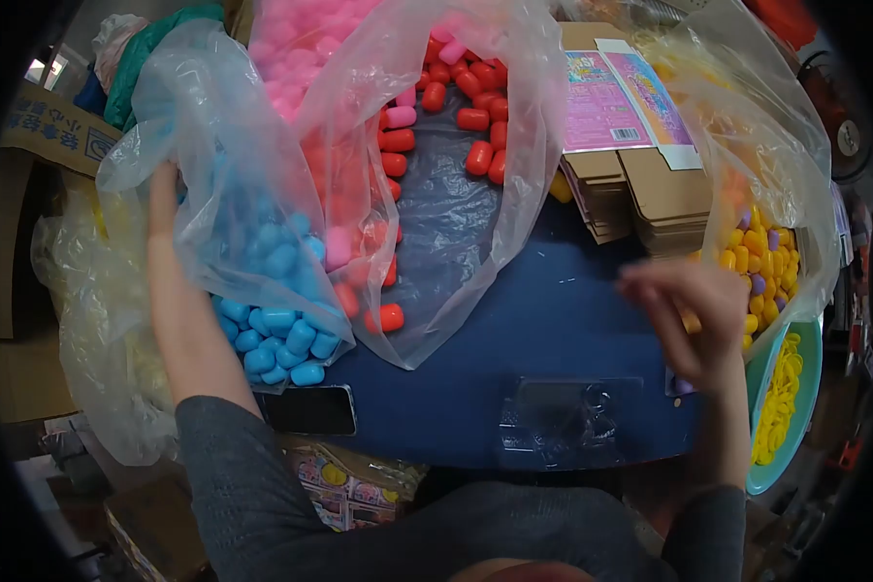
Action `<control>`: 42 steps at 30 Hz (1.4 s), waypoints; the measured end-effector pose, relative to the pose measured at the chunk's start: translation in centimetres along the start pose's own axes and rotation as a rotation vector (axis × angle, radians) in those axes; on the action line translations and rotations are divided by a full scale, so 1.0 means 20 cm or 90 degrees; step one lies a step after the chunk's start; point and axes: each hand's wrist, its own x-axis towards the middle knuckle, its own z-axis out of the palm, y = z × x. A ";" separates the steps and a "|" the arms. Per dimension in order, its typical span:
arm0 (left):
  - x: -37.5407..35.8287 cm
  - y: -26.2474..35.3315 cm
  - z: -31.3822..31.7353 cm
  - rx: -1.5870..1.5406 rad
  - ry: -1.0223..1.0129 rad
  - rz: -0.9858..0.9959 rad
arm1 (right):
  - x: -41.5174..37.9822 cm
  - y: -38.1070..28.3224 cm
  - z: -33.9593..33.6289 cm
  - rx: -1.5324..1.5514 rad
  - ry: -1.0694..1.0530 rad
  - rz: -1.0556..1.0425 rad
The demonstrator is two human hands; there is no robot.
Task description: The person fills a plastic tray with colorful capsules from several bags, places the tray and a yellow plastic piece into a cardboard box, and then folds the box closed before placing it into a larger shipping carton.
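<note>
My left hand reaches up to the clear plastic bag of blue capsules on the left; the film covers its fingers. Slightly blurred, my right hand hovers over the right side of the blue table, fingers loosely bent and apart with nothing visible in them. Just beyond it stands a bag of yellow capsules with a few purple ones. Below and left of the right hand lies a clear plastic blister tray.
A bag of red capsules lies in the middle, with pink capsules behind it. Flat cardboard boxes are stacked under printed cards. A phone lies at the front left. Yellow pieces fill a teal basin at right.
</note>
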 end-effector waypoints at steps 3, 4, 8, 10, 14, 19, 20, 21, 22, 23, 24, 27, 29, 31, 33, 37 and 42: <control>-0.28 0.25 -0.01 -0.139 -0.048 0.029 | 0.48 0.20 0.34 0.034 0.055 -0.080; -0.40 0.33 0.00 -0.151 -0.060 0.058 | 0.63 0.27 0.45 -0.032 -0.003 -0.064; -0.90 0.59 0.05 -0.005 -0.020 0.272 | 1.09 0.56 0.96 -0.215 -0.141 -0.054; -1.25 0.94 0.04 -0.242 -0.140 -0.071 | 1.24 0.73 1.17 -0.227 -0.131 -0.012; -1.62 1.01 0.12 -0.316 -0.140 -0.029 | 1.40 0.97 1.42 -0.241 -0.118 0.033; -1.90 1.10 0.30 -0.481 -0.271 -0.019 | 1.32 0.92 1.33 -0.150 -0.232 -0.005; -1.94 1.14 0.34 -0.546 -0.295 -0.061 | 1.28 0.89 1.29 -0.149 -0.242 0.000; -1.95 1.19 0.37 -0.533 -0.306 0.013 | 1.22 0.80 1.20 -0.193 -0.273 -0.002; -1.95 1.25 0.40 -0.521 -0.319 0.086 | 1.17 0.72 1.12 -0.237 -0.306 -0.003; -1.96 1.30 0.42 -0.489 -0.309 0.154 | 1.12 0.67 1.08 -0.253 -0.252 0.016; -1.96 1.34 0.43 -0.496 -0.330 0.144 | 1.07 0.64 1.03 -0.228 -0.172 -0.027; -1.99 1.45 0.47 -0.491 -0.343 0.291 | 0.87 0.47 0.72 -0.145 -0.005 -0.140; -2.01 1.47 0.49 -0.499 -0.333 0.330 | 0.58 0.29 0.43 -0.072 -0.043 -0.102; -2.04 1.49 0.53 -0.470 -0.279 0.340 | 0.24 0.12 0.15 0.090 -0.080 -0.058; -2.04 1.50 0.58 -0.401 -0.190 0.363 | -0.06 0.04 0.05 0.051 -0.160 -0.042; -2.04 1.52 0.67 -0.344 -0.155 0.399 | -0.47 -0.06 0.16 -0.054 -0.217 0.045; -2.06 1.53 0.70 -0.180 -0.193 0.398 | -0.63 -0.05 0.39 -0.141 -0.157 0.118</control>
